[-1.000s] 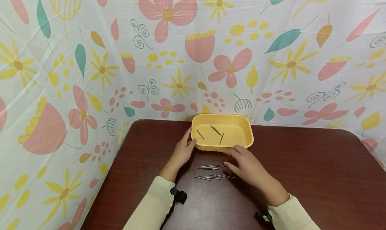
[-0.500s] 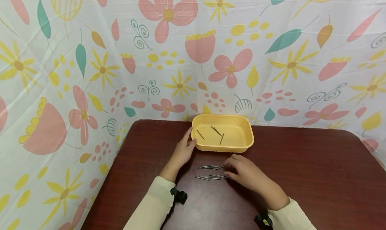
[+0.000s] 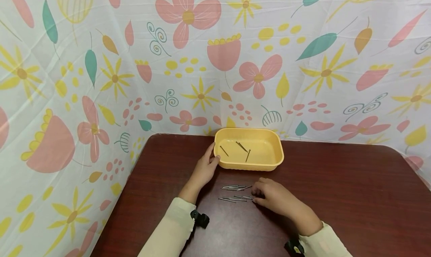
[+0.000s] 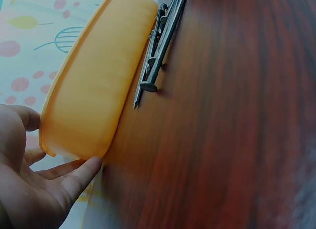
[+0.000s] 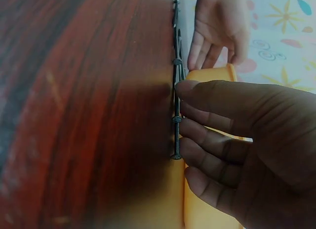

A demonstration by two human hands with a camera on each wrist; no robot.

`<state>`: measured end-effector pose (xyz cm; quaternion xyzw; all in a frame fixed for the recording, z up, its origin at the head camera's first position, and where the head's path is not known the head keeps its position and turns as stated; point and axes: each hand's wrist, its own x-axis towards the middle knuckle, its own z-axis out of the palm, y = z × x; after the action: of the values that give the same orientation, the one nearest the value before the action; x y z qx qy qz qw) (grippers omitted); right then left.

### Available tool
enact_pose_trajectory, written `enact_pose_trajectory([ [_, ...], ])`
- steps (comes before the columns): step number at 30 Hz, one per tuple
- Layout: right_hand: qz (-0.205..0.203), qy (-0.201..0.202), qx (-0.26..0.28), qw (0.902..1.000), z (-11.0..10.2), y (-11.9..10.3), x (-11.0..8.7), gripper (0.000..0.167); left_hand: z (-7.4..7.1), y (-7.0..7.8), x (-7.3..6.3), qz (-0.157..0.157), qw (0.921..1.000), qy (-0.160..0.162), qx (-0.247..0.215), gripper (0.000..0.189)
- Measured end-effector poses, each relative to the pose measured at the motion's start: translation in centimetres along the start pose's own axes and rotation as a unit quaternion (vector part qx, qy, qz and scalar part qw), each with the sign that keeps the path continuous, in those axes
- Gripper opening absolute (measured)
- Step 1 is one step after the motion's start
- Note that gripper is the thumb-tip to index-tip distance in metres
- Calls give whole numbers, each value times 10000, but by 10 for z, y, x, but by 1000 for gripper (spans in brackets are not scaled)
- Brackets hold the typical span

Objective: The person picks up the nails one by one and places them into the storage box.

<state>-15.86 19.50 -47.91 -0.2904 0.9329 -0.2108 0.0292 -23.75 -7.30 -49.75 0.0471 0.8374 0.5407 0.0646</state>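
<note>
In the head view, my left hand (image 3: pixel 204 168) grips the left end of a yellow plastic tray (image 3: pixel 274 166). The left wrist view shows fingers (image 4: pixel 81 177) against the tray's end wall and rim. Several steel nails lie on the table before the tray, in an upper group (image 3: pixel 233 187) and a lower group (image 3: pixel 232 199). My right hand (image 3: pixel 274 195) is at the right ends of these nails, fingers bent. From the right wrist, the thumb (image 5: pixel 207 93) overlaps a nail (image 5: pixel 177 137), and the other fingertips come close beside it. A few nails (image 3: pixel 241 146) lie inside the tray.
The dark red-brown wooden table (image 3: pixel 340 189) extends to both sides. Behind it and along the left hangs a white cloth (image 3: pixel 289 100) with a floral print, close to the tray's far side. Black camera mounts (image 3: pixel 201 218) sit at both wrists.
My right hand has come away from the tray's front edge, down to the right ends of the nails, its fingers drawing in. The left hand and tray have stayed put.
</note>
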Motion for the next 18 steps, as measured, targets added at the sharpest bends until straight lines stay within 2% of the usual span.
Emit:
enact_pose_trajectory([
  [18, -146, 122, -52, 9998, 3, 3, 0, 19, 1, -2, 1, 38, 10000, 34, 35, 60],
])
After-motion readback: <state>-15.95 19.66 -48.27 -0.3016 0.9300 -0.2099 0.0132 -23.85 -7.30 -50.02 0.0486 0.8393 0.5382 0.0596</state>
